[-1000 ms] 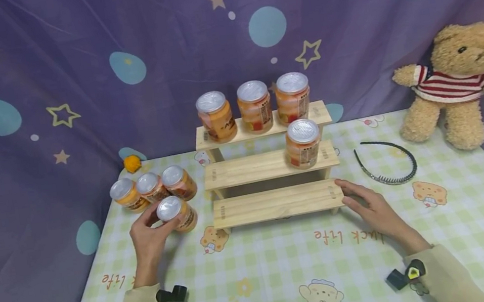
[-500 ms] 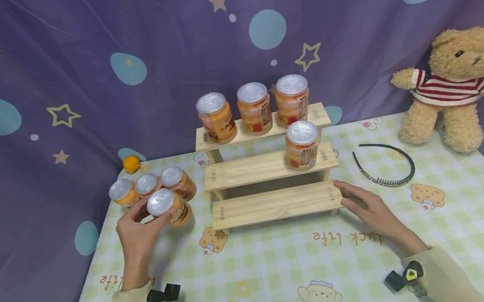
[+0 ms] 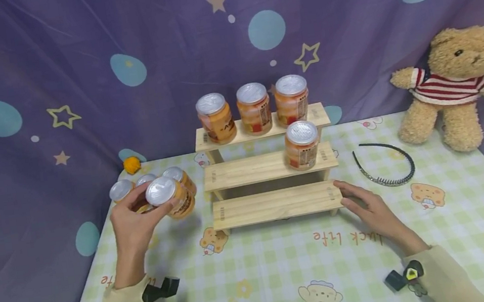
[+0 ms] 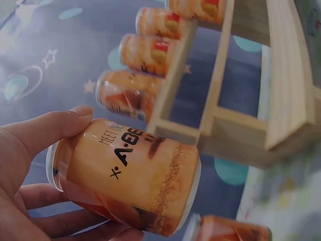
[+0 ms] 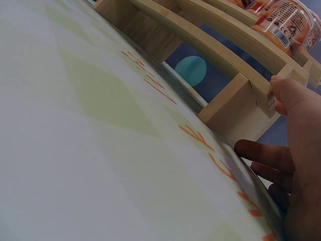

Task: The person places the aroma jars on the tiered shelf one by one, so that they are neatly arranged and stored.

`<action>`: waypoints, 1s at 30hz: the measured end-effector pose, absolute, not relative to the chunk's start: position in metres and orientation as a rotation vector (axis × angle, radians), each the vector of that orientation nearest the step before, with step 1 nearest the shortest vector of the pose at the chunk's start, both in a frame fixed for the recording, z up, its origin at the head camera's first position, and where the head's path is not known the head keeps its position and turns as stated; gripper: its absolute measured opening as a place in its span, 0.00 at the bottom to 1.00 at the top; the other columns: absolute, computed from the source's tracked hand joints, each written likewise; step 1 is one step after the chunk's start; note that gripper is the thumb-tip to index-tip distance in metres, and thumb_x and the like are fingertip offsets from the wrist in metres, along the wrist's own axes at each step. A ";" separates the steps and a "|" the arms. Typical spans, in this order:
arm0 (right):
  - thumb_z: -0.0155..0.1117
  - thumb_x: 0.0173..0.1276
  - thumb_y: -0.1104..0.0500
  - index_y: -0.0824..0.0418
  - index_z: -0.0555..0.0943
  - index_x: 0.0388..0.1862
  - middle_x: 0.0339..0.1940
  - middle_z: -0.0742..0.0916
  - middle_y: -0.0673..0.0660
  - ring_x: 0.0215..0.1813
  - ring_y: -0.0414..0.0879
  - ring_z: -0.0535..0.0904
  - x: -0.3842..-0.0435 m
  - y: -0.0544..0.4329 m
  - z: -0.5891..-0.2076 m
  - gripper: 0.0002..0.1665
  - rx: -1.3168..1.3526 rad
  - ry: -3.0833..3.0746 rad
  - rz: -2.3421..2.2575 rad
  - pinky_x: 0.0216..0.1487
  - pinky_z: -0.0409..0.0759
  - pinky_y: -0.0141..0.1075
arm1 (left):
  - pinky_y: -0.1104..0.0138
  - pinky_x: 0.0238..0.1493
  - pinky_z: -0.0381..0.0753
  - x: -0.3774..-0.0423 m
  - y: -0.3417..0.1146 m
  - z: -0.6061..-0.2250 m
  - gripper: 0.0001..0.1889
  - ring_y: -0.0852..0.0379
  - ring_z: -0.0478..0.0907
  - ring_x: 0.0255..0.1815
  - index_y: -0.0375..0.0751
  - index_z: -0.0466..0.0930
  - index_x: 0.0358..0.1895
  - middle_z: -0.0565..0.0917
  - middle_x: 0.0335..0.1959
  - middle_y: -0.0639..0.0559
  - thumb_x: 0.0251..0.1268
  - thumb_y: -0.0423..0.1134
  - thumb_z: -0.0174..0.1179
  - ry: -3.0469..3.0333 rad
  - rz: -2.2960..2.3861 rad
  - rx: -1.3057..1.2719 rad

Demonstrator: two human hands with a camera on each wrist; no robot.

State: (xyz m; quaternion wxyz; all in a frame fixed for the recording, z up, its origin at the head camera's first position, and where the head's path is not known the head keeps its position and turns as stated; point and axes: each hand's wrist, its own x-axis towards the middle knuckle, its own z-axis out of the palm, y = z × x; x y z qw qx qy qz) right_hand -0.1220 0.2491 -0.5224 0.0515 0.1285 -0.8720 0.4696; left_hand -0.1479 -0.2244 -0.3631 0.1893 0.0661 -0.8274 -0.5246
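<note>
Raised a little since a second ago, one silver-lidded can hangs tilted above the tablecloth — gripped between the left hand's thumb and fingers. Three more cans stand just beyond that hand. Between the hands sits a wooden shelf bearing four cans; the right hand, grasping nothing — fingers loosely extended — touches the lowest step's near end.

An orange, printed, cylindrical can is gripped by the bare left hand near a pale wooden tiered stand.
</note>
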 end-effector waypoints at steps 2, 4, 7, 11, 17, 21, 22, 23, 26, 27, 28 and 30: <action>0.56 0.78 0.56 0.43 0.67 0.76 0.64 0.84 0.56 0.63 0.20 0.71 -0.122 0.249 -0.522 0.30 0.389 -2.653 1.427 0.65 0.58 0.13 | 0.81 0.36 0.81 -0.148 -0.219 -0.359 0.30 0.72 0.81 0.38 0.36 0.85 0.55 0.82 0.37 0.73 0.41 0.29 0.80 -2.329 -1.482 0.157; 0.56 0.78 0.56 0.44 0.67 0.76 0.64 0.84 0.56 0.63 0.20 0.71 -0.123 0.249 -0.523 0.30 0.393 -2.654 1.424 0.65 0.58 0.13 | 0.81 0.36 0.81 -0.149 -0.214 -0.356 0.29 0.72 0.81 0.37 0.36 0.85 0.55 0.81 0.38 0.72 0.42 0.29 0.80 -2.333 -1.489 0.124; 0.56 0.78 0.56 0.43 0.67 0.76 0.64 0.84 0.56 0.63 0.20 0.71 -0.123 0.249 -0.523 0.30 0.394 -2.657 1.420 0.65 0.58 0.13 | 0.81 0.37 0.81 -0.150 -0.205 -0.352 0.29 0.72 0.81 0.37 0.36 0.85 0.54 0.81 0.38 0.71 0.42 0.28 0.79 -2.333 -1.501 0.082; 0.56 0.78 0.56 0.44 0.67 0.76 0.64 0.84 0.56 0.62 0.20 0.71 -0.123 0.249 -0.524 0.29 0.390 -2.655 1.419 0.65 0.58 0.13 | 0.80 0.36 0.82 -0.154 -0.194 -0.347 0.28 0.70 0.82 0.36 0.36 0.85 0.53 0.83 0.37 0.70 0.41 0.29 0.80 -2.328 -1.515 0.028; 0.56 0.78 0.56 0.44 0.67 0.76 0.64 0.84 0.56 0.62 0.20 0.71 -0.123 0.250 -0.524 0.29 0.392 -2.654 1.422 0.64 0.58 0.12 | 0.78 0.36 0.83 -0.160 -0.174 -0.342 0.29 0.71 0.82 0.36 0.35 0.85 0.54 0.87 0.43 0.46 0.42 0.30 0.80 -2.349 -1.540 -0.055; 0.56 0.78 0.56 0.44 0.67 0.76 0.64 0.84 0.56 0.62 0.20 0.71 -0.123 0.251 -0.525 0.29 0.399 -2.654 1.416 0.64 0.58 0.12 | 0.79 0.37 0.82 -0.165 -0.160 -0.341 0.29 0.72 0.81 0.38 0.36 0.84 0.55 0.87 0.48 0.36 0.42 0.32 0.80 -2.381 -1.542 -0.097; 0.56 0.78 0.56 0.44 0.68 0.76 0.65 0.83 0.56 0.62 0.20 0.72 -0.123 0.251 -0.525 0.29 0.401 -2.651 1.416 0.64 0.58 0.12 | 0.79 0.37 0.82 -0.166 -0.157 -0.341 0.30 0.71 0.81 0.38 0.36 0.85 0.55 0.87 0.48 0.36 0.42 0.33 0.81 -2.388 -1.540 -0.104; 0.56 0.78 0.57 0.45 0.68 0.76 0.65 0.83 0.56 0.62 0.20 0.72 -0.123 0.251 -0.525 0.29 0.402 -2.650 1.418 0.64 0.58 0.12 | 0.79 0.37 0.81 -0.168 -0.154 -0.341 0.30 0.71 0.81 0.38 0.37 0.85 0.54 0.87 0.47 0.36 0.42 0.34 0.81 -2.393 -1.539 -0.114; 0.56 0.78 0.57 0.44 0.67 0.76 0.65 0.84 0.56 0.62 0.20 0.72 -0.123 0.251 -0.525 0.29 0.400 -2.646 1.425 0.64 0.58 0.12 | 0.78 0.36 0.82 -0.173 -0.144 -0.341 0.30 0.69 0.81 0.38 0.39 0.85 0.54 0.88 0.46 0.38 0.41 0.36 0.81 -2.410 -1.525 -0.141; 0.56 0.78 0.57 0.44 0.67 0.76 0.64 0.84 0.56 0.62 0.20 0.72 -0.123 0.250 -0.525 0.29 0.399 -2.643 1.431 0.64 0.58 0.12 | 0.77 0.36 0.82 -0.174 -0.141 -0.340 0.30 0.68 0.81 0.38 0.39 0.85 0.54 0.88 0.46 0.39 0.41 0.36 0.82 -2.415 -1.528 -0.150; 0.56 0.78 0.57 0.44 0.67 0.76 0.64 0.84 0.56 0.62 0.20 0.72 -0.123 0.250 -0.525 0.29 0.399 -2.642 1.433 0.64 0.58 0.12 | 0.77 0.36 0.82 -0.176 -0.137 -0.340 0.30 0.67 0.81 0.39 0.40 0.85 0.54 0.88 0.46 0.39 0.42 0.36 0.81 -2.419 -1.535 -0.159; 0.56 0.78 0.57 0.44 0.67 0.76 0.63 0.85 0.57 0.62 0.21 0.72 -0.123 0.250 -0.526 0.30 0.402 -2.639 1.440 0.64 0.59 0.12 | 0.76 0.37 0.83 -0.179 -0.132 -0.339 0.29 0.64 0.82 0.39 0.40 0.85 0.54 0.88 0.46 0.40 0.42 0.37 0.81 -2.427 -1.541 -0.177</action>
